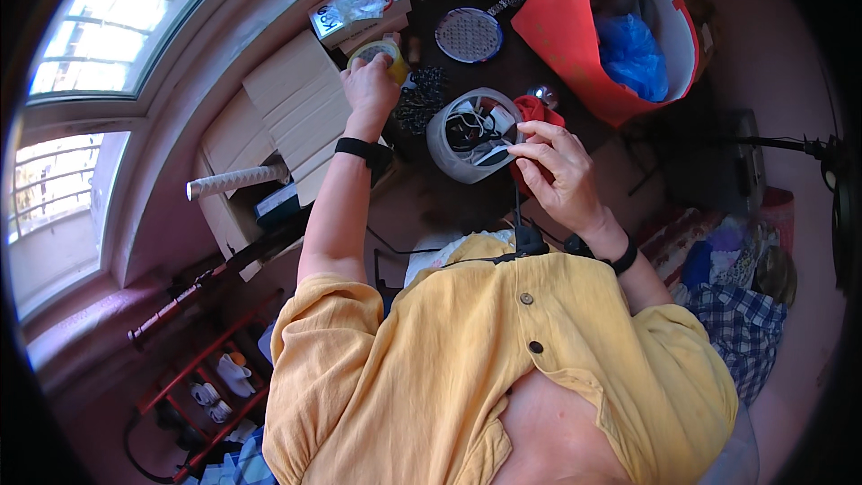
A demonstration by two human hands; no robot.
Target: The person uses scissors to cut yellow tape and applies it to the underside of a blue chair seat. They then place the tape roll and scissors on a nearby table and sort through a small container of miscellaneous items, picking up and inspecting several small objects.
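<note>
My left hand (370, 92) reaches to the far side of the table, its fingers closed on a roll of yellowish tape (393, 61). Beside it lies a dark speckled cord bundle (422, 99). Nearer the middle stands a translucent plastic tub (440, 145) holding white and black cables (471, 126) and small white pieces. My right hand (566, 171) is at the tub's right side, thumb and fingers bent about the rim; the exact contact of the fingertips is hard to make out. A red cloth (537, 110) sits just behind the right fingers.
Cardboard boxes (292, 99) stand at left, with a white-wrapped rod (235, 181) across them. A white box (359, 9) and a round mesh-faced object (469, 34) lie farther back. At back right, a large red bag (561, 18) holds blue plastic (633, 54). Clothes (736, 323) are piled right.
</note>
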